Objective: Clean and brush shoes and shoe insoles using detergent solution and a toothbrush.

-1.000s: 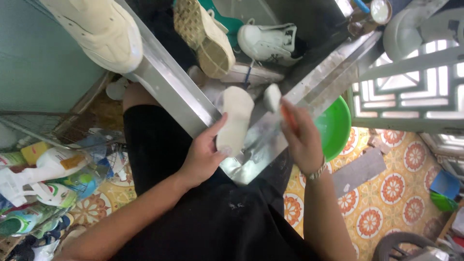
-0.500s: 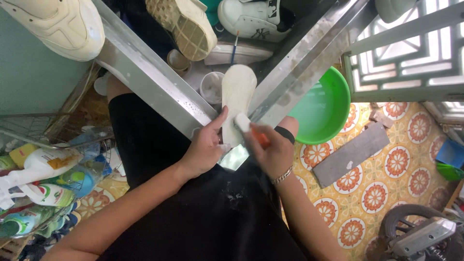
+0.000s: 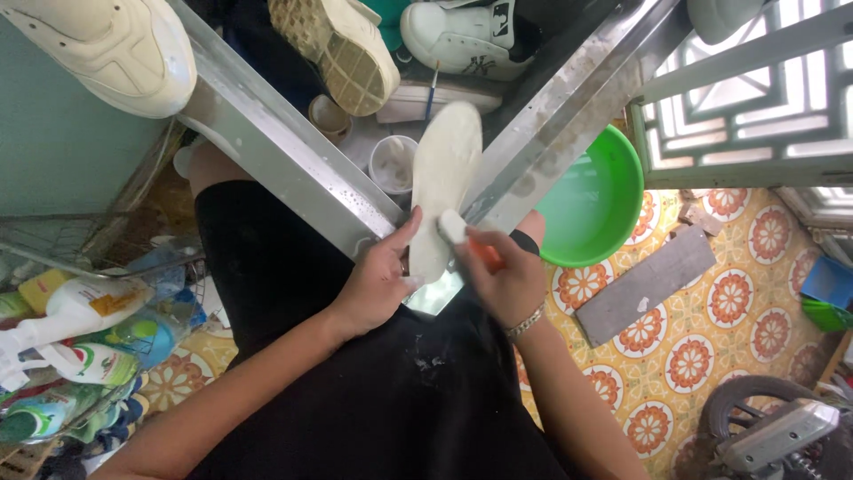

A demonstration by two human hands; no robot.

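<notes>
My left hand [image 3: 378, 284] grips the near end of a pale cream shoe insole [image 3: 442, 178], which lies lengthwise over the corner of a metal tray frame [image 3: 293, 178]. My right hand [image 3: 505, 283] holds an orange-handled brush with a white head [image 3: 455, 228], and the head presses on the insole's lower right edge. Both hands work over my lap, covered in black cloth.
White sneakers [image 3: 107, 49] and an upturned tan-soled shoe [image 3: 338, 53] rest on the frame. A small cup [image 3: 391, 163] stands inside it. A green basin [image 3: 595, 200] and grey board [image 3: 644, 283] lie on patterned tiles at right. Cleaning bottles [image 3: 80, 307] fill a wire rack at left.
The brush came down from above the insole's tip to its lower edge near my left hand. The view has shifted, so the insole and basin sit more centrally.
</notes>
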